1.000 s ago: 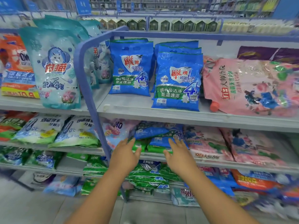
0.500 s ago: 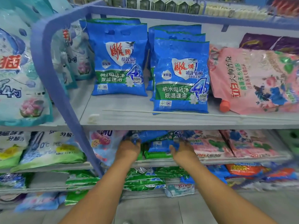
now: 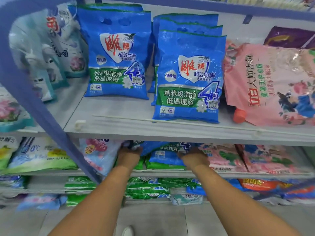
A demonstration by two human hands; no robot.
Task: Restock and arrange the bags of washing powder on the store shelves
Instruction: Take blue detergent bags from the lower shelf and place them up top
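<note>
Printed text on washing powder bags across two shelves.

The two front blue bags on the upper shelf, left blue bag [image 3: 115, 53] and right blue bag [image 3: 189, 77], both read "雕牌", "超效加酶", "强去渍", "纳米级洁净 低温速溶", a large "4" and a "CQC" mark. The pink bag [image 3: 269, 82] beside them carries "立白", "大师香氛" and "天然皂粉". Below, the held blue bag [image 3: 162, 149] shows "低温速溶" and "4"; a pale bag [image 3: 34, 154] shows "0°C"; an orange bag [image 3: 255, 183] shows "300".
</note>
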